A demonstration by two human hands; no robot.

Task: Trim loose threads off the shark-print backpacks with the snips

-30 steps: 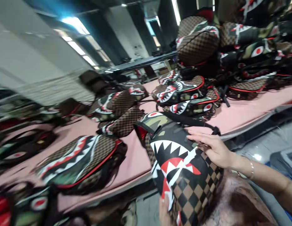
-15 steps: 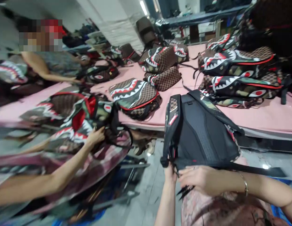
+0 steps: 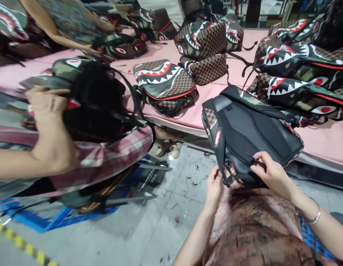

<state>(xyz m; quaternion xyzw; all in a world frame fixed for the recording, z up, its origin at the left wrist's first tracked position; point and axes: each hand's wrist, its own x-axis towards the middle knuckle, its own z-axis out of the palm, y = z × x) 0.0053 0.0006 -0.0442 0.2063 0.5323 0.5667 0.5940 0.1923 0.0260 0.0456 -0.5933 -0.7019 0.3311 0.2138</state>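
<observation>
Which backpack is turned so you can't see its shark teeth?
The backpack held by the left hand and right hand. Its black padded back faces up, while the backpacks on the pink table show their teeth.

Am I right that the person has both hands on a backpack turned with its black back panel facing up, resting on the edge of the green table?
Not quite: the table is pink, not green, as the head view shows. The rest holds: the left hand and the right hand are both on the backpack, whose black back panel faces up at the table's edge.
</observation>
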